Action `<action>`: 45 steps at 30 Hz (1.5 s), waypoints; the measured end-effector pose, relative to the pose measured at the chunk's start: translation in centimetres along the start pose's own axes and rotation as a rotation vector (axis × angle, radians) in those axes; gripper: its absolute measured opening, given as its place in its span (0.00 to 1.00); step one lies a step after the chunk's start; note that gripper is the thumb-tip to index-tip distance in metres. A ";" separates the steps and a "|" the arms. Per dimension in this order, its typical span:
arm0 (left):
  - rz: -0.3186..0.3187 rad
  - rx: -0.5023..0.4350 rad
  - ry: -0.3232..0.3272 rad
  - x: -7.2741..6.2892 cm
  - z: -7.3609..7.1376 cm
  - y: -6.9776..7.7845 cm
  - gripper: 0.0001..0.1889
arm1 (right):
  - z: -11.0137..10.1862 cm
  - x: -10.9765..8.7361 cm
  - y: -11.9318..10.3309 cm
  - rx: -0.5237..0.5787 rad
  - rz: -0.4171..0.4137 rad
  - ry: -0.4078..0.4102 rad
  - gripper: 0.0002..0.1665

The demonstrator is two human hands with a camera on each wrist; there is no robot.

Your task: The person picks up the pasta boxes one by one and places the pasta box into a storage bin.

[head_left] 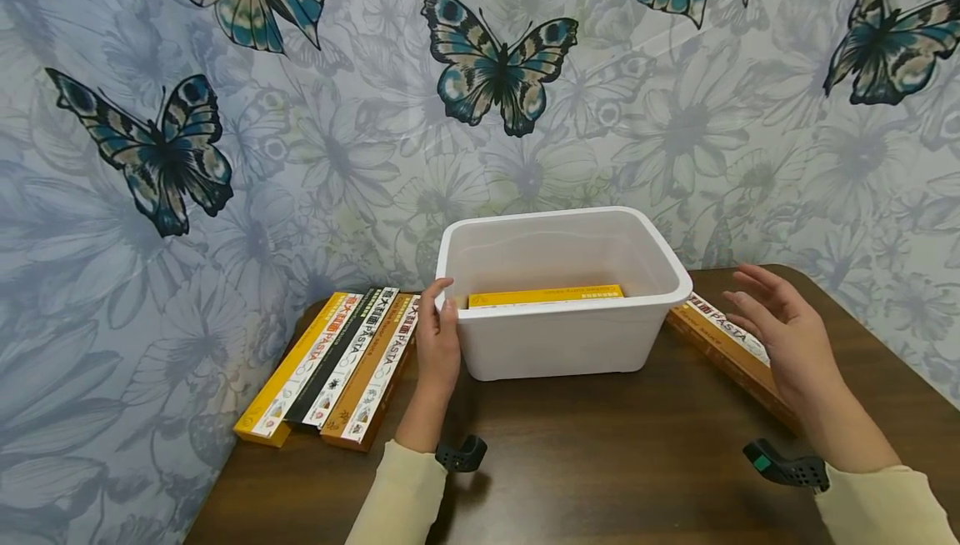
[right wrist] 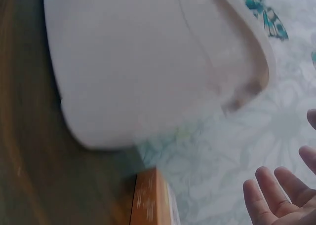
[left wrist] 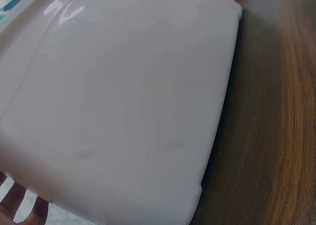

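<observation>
My left hand (head_left: 438, 337) holds the left front corner of a white plastic bin (head_left: 555, 345), with the thumb at the front and fingers along its left end. In the left wrist view, those fingers (left wrist: 37, 212) show at the bin's edge. A yellow box (head_left: 543, 296) lies inside the bin, its lower part hidden by the front wall. My right hand (head_left: 787, 337) is raised, fingers spread and holding nothing, to the right of the bin. Beneath it, partly covered in the head view, an orange-brown pasta box (head_left: 731, 362) lies on the table.
Left of the bin, three pasta boxes lie side by side: a yellow one (head_left: 288, 378), a black one (head_left: 333, 370) and an orange-brown one (head_left: 375, 374). The brown wooden table (head_left: 600, 462) meets a butterfly-patterned wall (head_left: 360, 153) close behind the bin.
</observation>
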State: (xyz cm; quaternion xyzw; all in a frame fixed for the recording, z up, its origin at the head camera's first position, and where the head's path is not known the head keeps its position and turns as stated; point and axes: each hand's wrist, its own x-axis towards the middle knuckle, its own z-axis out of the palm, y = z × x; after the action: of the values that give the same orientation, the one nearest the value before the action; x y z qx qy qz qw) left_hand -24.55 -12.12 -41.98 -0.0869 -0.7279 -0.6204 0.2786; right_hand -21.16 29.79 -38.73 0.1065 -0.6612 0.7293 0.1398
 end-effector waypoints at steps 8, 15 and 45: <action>0.005 0.007 0.000 0.1 0.0 0.0 0.21 | -3.0 -1.7 1.4 -0.191 0.069 0.117 0.33; 0.013 0.001 -0.001 0.0 0.0 -0.2 0.21 | -4.9 -2.8 2.4 -0.542 0.146 0.123 0.36; 0.001 0.007 -0.002 0.0 -0.1 -0.1 0.21 | -10.0 -5.0 6.5 -0.798 0.137 0.006 0.45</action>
State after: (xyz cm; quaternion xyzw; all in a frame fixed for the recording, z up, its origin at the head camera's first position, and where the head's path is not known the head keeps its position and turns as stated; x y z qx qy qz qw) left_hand -24.60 -12.23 -42.05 -0.0870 -0.7302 -0.6177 0.2787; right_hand -18.40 38.85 -47.59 -0.0028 -0.8975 0.4234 0.1233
